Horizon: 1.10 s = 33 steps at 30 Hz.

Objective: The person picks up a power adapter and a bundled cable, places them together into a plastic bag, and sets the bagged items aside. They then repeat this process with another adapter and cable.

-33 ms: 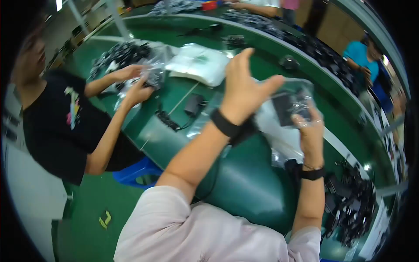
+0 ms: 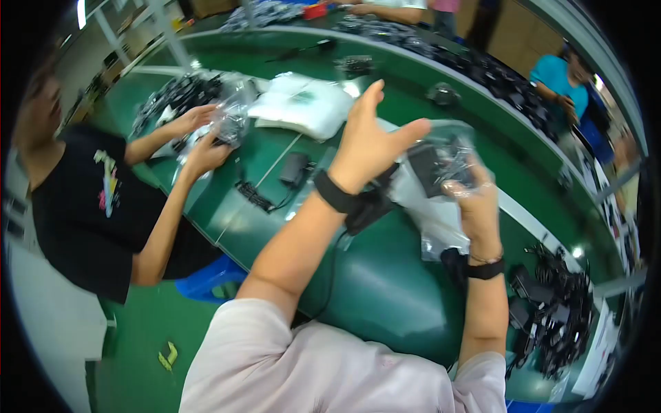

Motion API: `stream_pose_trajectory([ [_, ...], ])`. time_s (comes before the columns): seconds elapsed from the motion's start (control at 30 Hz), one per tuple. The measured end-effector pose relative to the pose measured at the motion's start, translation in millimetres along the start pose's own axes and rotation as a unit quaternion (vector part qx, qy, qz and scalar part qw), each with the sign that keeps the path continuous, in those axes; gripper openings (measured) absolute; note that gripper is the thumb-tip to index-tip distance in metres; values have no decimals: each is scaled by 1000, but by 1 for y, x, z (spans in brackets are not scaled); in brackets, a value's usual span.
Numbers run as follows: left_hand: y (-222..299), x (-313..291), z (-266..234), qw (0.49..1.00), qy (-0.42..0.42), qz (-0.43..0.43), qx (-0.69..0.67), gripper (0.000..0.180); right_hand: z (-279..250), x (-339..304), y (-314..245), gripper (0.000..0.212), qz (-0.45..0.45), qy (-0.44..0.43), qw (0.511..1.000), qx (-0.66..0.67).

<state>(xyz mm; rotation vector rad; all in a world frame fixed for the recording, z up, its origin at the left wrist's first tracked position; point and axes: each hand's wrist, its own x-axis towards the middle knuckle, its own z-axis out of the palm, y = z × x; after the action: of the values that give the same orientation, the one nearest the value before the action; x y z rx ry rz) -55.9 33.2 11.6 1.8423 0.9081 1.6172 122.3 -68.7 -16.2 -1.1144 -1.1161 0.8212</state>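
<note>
My right hand (image 2: 480, 210) grips a clear plastic bag (image 2: 441, 237), thumb and fingers closed on its side. Inside the bag shows a black power adapter (image 2: 425, 165), with what looks like its cable beside it. My left hand (image 2: 365, 148) is raised to the left of the bag, fingers and thumb spread, holding nothing. Below its wrist lies a black object (image 2: 368, 210), partly covered by my arm; its kind is hidden. Farther left on the green table (image 2: 385, 289) rests another black adapter (image 2: 296, 168) with its bundled cable (image 2: 253, 196).
At left a co-worker in a black shirt (image 2: 103, 206) handles a clear bag (image 2: 234, 113). A stack of white plastic bags (image 2: 303, 103) lies toward the back. Black adapters and cables (image 2: 551, 320) are heaped at right. A belt with dark parts (image 2: 475, 72) runs behind.
The whole picture has shifted slightly left. The co-worker's bag has moved a little between their hands. My hands keep nearly the same pose, the right one still on the bag.
</note>
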Motion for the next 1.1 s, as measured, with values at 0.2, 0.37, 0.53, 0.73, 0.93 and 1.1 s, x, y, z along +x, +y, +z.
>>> stream_pose_trajectory([
  [0.2, -13, -30, 24, 939, -219, -179, -194, 51, 17, -4, 2, 60, 27, 33, 998, 49],
  [0.37, -5, -47, 44, 892, -188, -224, -346, 40, 16, -12, -8, 56, -34, 125, 989, 73],
  [0.53, -5, -74, 65, 966, -28, -95, -241, 44, 26, -24, 11, 56, -23, 109, 992, -51],
  [0.73, 3, -81, 54, 942, -141, -152, -263, 46, 27, -15, 10, 53, -102, 116, 985, -79],
  [0.93, 0, -85, 65, 901, -256, -174, -305, 44, 7, -12, 7, 53, -48, 133, 986, 83],
  [1.1, -5, -35, 28, 874, -324, -204, -300, 43, 1, -11, 6, 52, 2, 122, 992, 13],
])
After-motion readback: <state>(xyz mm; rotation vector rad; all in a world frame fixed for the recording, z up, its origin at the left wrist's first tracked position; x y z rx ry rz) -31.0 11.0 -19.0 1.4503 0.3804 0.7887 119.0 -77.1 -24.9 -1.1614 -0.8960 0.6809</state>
